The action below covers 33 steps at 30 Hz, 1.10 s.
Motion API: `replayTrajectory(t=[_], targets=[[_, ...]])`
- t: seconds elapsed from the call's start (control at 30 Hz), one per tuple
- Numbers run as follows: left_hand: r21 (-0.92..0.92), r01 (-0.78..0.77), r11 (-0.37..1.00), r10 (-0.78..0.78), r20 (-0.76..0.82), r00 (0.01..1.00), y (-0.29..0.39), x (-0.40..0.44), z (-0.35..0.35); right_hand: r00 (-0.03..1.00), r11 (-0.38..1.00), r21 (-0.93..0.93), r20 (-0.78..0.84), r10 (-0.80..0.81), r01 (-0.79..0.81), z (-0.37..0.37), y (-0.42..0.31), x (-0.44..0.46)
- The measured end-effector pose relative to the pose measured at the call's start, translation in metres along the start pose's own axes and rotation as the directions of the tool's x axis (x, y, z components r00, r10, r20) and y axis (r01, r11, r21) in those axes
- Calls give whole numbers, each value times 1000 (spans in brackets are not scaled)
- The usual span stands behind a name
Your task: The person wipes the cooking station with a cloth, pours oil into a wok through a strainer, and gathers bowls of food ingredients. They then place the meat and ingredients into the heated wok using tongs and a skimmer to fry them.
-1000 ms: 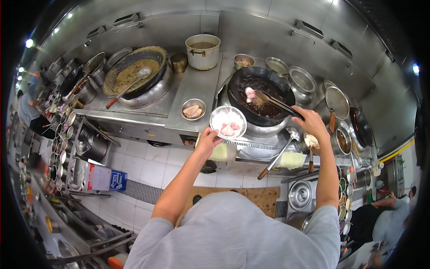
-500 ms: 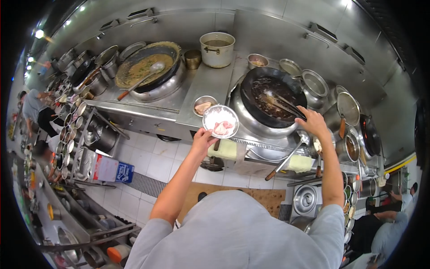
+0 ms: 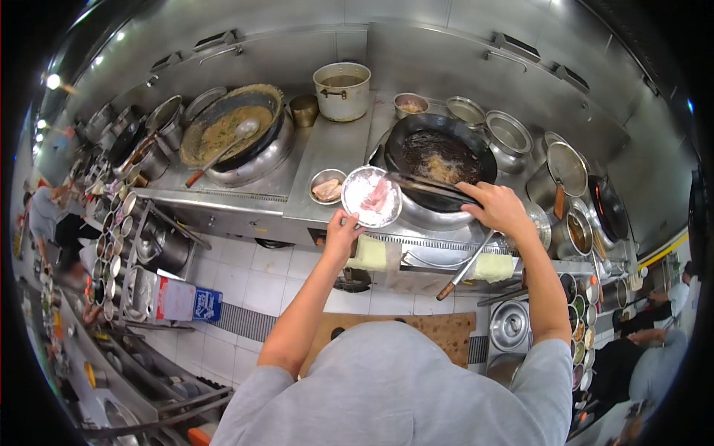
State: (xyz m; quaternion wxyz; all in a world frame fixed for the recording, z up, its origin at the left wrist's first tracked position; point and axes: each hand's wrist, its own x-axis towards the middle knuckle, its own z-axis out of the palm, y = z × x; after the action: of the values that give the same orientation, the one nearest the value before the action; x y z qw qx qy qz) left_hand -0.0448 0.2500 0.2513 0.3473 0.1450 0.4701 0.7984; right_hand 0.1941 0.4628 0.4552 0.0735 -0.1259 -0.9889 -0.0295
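Note:
My left hand (image 3: 344,232) grips the near rim of a round metal bowl (image 3: 355,208) holding white powder and pieces of pale pink raw meat (image 3: 378,196). Long tongs (image 3: 433,186) are in my right hand (image 3: 500,206), its fingers closed round them. Their tips point left, at the meat over the bowl. Behind them stands a black wok (image 3: 480,145) with dark oil; a patch of golden bubbles (image 3: 440,168) froths in it. Left of the powder bowl, a smaller metal bowl (image 3: 326,187) holds more pale meat.
A large wok (image 3: 201,141) of brownish food with a ladle (image 3: 230,145) stands left. A white pot (image 3: 341,100) is at the back. Pots and a strainer (image 3: 567,169) crowd the right. A long handle (image 3: 465,267) juts over the front edge. Other people work at both sides.
The tongs have swung from inside the wok leftward to the powder bowl, and their tips are now at the meat. The bubbling patch in the oil looks more golden.

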Motion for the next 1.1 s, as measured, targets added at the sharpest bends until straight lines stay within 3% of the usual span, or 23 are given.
replayTrajectory(t=[0.17, 0.23, 0.3, 0.37, 0.43, 0.53, 0.63, 0.7, 0.77, 0.8, 0.87, 0.97, 1.03, 1.1], targets=[[-128, 122, 984, -122, 6, 992, -27, 9, -7, 979, 979, 184, -166, 114, -83, -6, 32, -15], [-204, 173, 964, -165, 56, 985, -35, 10, -7, 975, 978, 173, -165, 148, -119, -6, 44, -22], [-206, 188, 960, -179, 61, 982, -35, 6, -5, 945, 941, 124, -43, 323, -316, -10, 56, -27], [-161, 206, 965, -202, 43, 979, -28, -3, -1, 937, 937, 70, -47, 347, -343, 6, 76, -26], [-171, 209, 963, -203, 52, 978, -29, -6, -6, 894, 893, -114, 57, 443, -435, 24, 91, -21], [-188, 199, 962, -191, 60, 980, -35, -9, -17, 856, 860, -205, 136, 498, -468, 89, 129, -11], [-175, 170, 970, -170, 15, 985, -25, -15, -19, 795, 794, -204, 99, 598, -572, 97, 121, -8], [-155, 163, 974, -173, -49, 984, -21, -18, -28, 817, 811, -163, 44, 574, -561, 89, 109, -6], [-138, 119, 983, -123, -20, 992, -24, -11, -42, 958, 961, -45, -108, 267, -273, 74, 90, -4], [-117, 98, 988, -102, -33, 994, -18, -13, -39, 958, 962, -30, -104, 267, -271, 62, 77, -2], [-39, 62, 997, -64, -54, 996, -15, -12, -36, 999, 997, 63, -6, -36, 37, 39, 41, 3], [72, -19, 997, 23, -49, 999, -11, -15, -17, 997, 994, -84, 46, -64, 68, 25, -2, 4], [272, -189, 943, 210, -49, 977, -4, -23, 2, 998, 988, -138, -4, -65, 63, 28, -12, 6], [250, -162, 955, 179, -45, 983, -8, -25, 5, 997, 976, -207, 56, -55, 65, 29, -11, 11]])
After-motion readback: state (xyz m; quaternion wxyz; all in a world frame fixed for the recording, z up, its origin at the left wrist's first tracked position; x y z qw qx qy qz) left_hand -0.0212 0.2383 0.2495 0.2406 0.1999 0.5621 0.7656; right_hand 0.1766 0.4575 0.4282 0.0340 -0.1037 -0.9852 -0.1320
